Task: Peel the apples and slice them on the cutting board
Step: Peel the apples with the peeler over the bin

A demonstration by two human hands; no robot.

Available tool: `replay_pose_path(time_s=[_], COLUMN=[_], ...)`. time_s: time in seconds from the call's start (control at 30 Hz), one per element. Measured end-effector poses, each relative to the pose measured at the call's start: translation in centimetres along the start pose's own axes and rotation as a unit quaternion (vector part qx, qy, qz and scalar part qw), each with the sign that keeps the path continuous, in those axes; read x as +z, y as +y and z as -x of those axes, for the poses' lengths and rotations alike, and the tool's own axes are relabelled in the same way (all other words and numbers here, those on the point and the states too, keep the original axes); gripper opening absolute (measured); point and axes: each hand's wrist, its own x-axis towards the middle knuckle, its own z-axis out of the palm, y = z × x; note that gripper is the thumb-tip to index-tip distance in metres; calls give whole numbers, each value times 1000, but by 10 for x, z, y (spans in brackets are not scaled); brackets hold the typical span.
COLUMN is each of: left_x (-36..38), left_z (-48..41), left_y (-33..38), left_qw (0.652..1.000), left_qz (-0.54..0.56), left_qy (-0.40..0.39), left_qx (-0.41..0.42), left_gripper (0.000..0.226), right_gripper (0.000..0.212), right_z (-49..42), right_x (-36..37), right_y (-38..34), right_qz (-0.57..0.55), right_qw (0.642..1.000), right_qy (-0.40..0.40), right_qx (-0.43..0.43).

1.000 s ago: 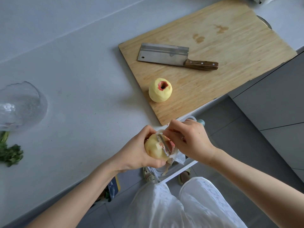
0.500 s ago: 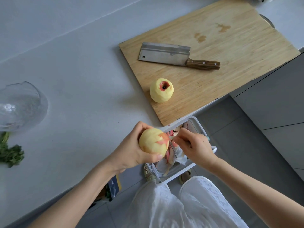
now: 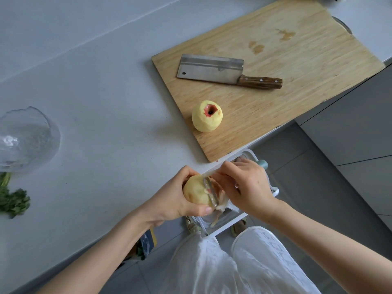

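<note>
My left hand (image 3: 172, 200) grips a mostly peeled yellow apple (image 3: 196, 190) just past the counter's front edge. My right hand (image 3: 249, 186) holds a metal peeler (image 3: 211, 193) with its blade against the apple's right side, where a patch of red skin shows. A strip of peel hangs down below the blade. A second apple (image 3: 207, 116), peeled except for red skin around its top hollow, stands on the near corner of the wooden cutting board (image 3: 297, 52). A cleaver (image 3: 222, 70) with a wooden handle lies flat on the board.
A white bin (image 3: 222, 227) with peelings sits on the floor under my hands. A clear glass bowl (image 3: 25, 139) stands at the counter's left, with green herbs (image 3: 12, 200) below it. Grey cabinet fronts (image 3: 350, 128) run along the right.
My right hand has come back from over the bin and set the peeler against the apple again. My left hand has turned the apple slightly.
</note>
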Motion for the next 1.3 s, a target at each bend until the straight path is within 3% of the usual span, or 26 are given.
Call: replay_pose_path(time_s=[0.37,0.5,0.67,0.73,0.8,0.9,0.97,1.1,1.2,1.3], left_x=[10,1,-5,-2,1,5,9,16,14,10], left_z=[-1,0,-4,-5,-5,-4,-4,-3,-3,-3], left_y=[-10,-9,1,-1,-5,-9,-8,-5,-2,1], left_qw=[997,987,987,986,985,986,989,978,953,966], left_qz=[66,157,162,166,173,163,143,201,290,239], left_qy=[-36,-6,7,0,-2,-1,-6,-21,-38,-40], left_qx=[-15,-19,3,-4,-11,-22,-25,-43,-81,-94], left_gripper=[70,71,71,72,72,75,78,80,69,60], right_gripper=[31,20,39,40,31,24,26,36,36,30], right_z=[24,34,41,32,23,12,8,12,15,19], right_x=[11,15,29,28,20,1,-6,-1,-2,-4], right_y=[10,34,39,36,33,16,4,-13,-18,-16], right_qz=[-59,-25,9,28,-22,-251,-327,-251,-235,-189], right_qw=[995,993,976,946,905,844,817,881,901,927], right_qy=[-11,-34,-119,-207,-277,-210,-156,-103,-77,-97], right_qx=[73,114,184,250,322,426,448,388,357,310])
